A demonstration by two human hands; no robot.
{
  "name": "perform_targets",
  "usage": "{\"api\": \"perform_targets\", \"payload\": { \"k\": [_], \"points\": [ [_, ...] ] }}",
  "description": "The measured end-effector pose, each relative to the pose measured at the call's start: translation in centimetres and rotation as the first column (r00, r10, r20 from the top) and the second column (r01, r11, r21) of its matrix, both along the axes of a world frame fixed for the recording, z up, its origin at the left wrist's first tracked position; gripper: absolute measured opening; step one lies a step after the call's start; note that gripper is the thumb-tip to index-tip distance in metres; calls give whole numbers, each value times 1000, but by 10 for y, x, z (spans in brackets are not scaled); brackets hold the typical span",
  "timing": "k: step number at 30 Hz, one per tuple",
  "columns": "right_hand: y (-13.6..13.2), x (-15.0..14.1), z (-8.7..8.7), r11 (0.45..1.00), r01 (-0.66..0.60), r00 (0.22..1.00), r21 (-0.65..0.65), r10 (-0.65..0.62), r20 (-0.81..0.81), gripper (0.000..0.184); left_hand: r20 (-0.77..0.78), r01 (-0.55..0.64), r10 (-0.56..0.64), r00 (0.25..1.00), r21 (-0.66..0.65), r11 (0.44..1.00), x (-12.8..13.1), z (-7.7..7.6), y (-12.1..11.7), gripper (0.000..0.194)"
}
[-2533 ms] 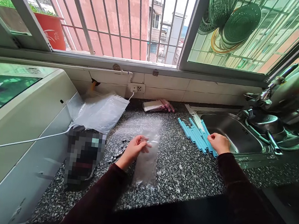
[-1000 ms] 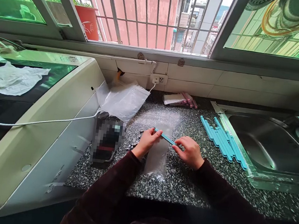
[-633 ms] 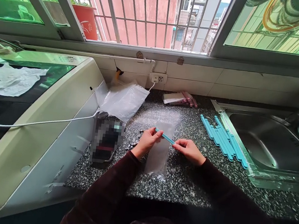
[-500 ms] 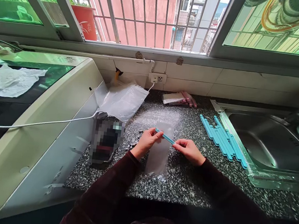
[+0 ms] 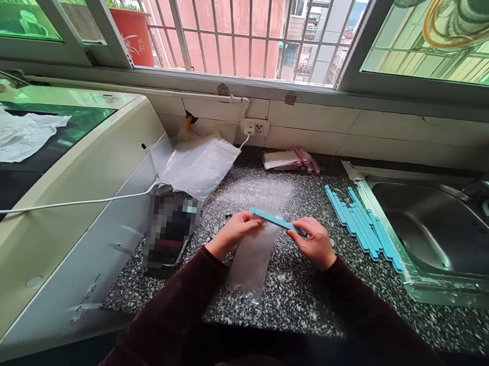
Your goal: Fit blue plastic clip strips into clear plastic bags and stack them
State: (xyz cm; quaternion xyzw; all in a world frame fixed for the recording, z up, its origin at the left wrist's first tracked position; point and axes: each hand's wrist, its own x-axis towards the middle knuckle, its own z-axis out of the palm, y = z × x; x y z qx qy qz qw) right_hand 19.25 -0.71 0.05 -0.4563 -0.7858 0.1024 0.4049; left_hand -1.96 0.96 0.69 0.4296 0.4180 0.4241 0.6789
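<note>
A long light-blue bag-sealing clip (image 5: 273, 218) runs level between my hands, across the top of a clear plastic bag (image 5: 250, 264) that hangs below it. My left hand (image 5: 235, 233) is closed at the clip's left end, where clip and bag top meet; its fingertips are partly hidden. With thumb and fingers my right hand (image 5: 314, 243) pinches the clip's right end. Whether the bag's edge sits inside the clip cannot be made out. More blue clips (image 5: 359, 224) lie in a loose row to the right, beside the sink.
A steel sink (image 5: 426, 229) is set into the speckled counter (image 5: 292, 302) at right. Pink clips with clear bags (image 5: 292, 160) lie at the back. A pile of plastic bags (image 5: 204, 163), a blurred dark object (image 5: 171, 230) and a white cable (image 5: 104, 198) are at left.
The clip has turned to lie more level, and my right hand has shifted slightly right with its fingers wrapped further round the clip's end. The bag's lower end has swung a little left.
</note>
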Motion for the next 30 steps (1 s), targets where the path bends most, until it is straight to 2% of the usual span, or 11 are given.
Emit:
{"api": "perform_targets", "payload": {
  "k": [5, 9, 11, 21, 26, 30],
  "points": [
    [2, 2, -2, 998, 17, 997, 59, -22, 74, 15, 46, 1, 0, 999, -21, 1000, -3, 8, -2, 21],
    [1, 2, -2, 997, 12, 994, 79, -20, 106, 15, 126, -24, 38, 991, -105, 994, -1, 8, -1, 39],
    [1, 1, -1, 996, 9, 993, 84, -19, 118, 15, 119, -35, 52, 992, -136, 990, 0, 5, 0, 44],
    [2, 2, -6, 994, 28, 978, 106, -49, 202, 15, 45, -126, 130, 990, -89, 988, 4, -4, 2, 28],
    [2, -3, -1, 981, 68, 985, 180, -95, 144, 22, 42, -126, 132, 990, -127, 984, 8, -10, 3, 29],
    [0, -16, 0, 979, 19, 982, 201, -56, 182, 21, 86, -101, 116, 990, -162, 982, 12, -13, 1, 32]
  ]
}}
